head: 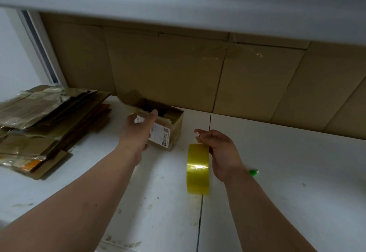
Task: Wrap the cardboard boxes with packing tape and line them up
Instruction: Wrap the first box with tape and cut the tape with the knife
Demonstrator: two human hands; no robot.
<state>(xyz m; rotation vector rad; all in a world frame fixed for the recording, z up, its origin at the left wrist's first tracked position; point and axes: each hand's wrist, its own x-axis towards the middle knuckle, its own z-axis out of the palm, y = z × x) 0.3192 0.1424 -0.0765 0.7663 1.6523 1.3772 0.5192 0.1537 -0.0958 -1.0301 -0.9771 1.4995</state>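
1. A small cardboard box [168,125] sits on the white worktop [277,172], a little left of the middle, with its top flaps open and a white printed label [160,132] on the side that faces the camera.
2. The left hand [138,130] reaches forward to the near left side of the box, fingers spread fairly wide, the thumb up at the open rim and the palm over part of the label. It touches or nearly touches the cardboard; I cannot tell whether it grips it.
3. The right hand [219,152] is closed around a roll of yellowish clear packing tape [198,168], which stands on edge with its lower rim at the worktop, just right of the box and nearer the camera. The thumb and forefinger are pinched together above the roll.
4. A seam [200,222] runs between two panels of the worktop, passing under the roll.
5. A stack of flattened cardboard [45,125] with shiny tape on it lies at the left of the worktop, well apart from the roll.
6. A row of large cardboard cartons [168,69] stands against the back, behind the small box.
7. A small green and white object [253,172] lies just beside the right wrist; what it is cannot be made out.
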